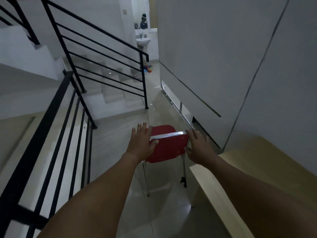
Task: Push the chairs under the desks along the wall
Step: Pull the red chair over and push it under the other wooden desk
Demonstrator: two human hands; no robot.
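A red chair with chrome legs stands on the tiled floor in front of me, its back toward me. My left hand lies at the left edge of the chair's backrest, fingers spread, thumb against the red back. My right hand is at the right edge of the backrest, fingers apart and curved around the corner. A light wooden desk runs along the wall on the right, its near edge beside the chair's right legs.
A black stair railing and white steps fill the left side. White cabinets line the right wall further on. The tiled corridor leads to a far room with a washbasin and a person.
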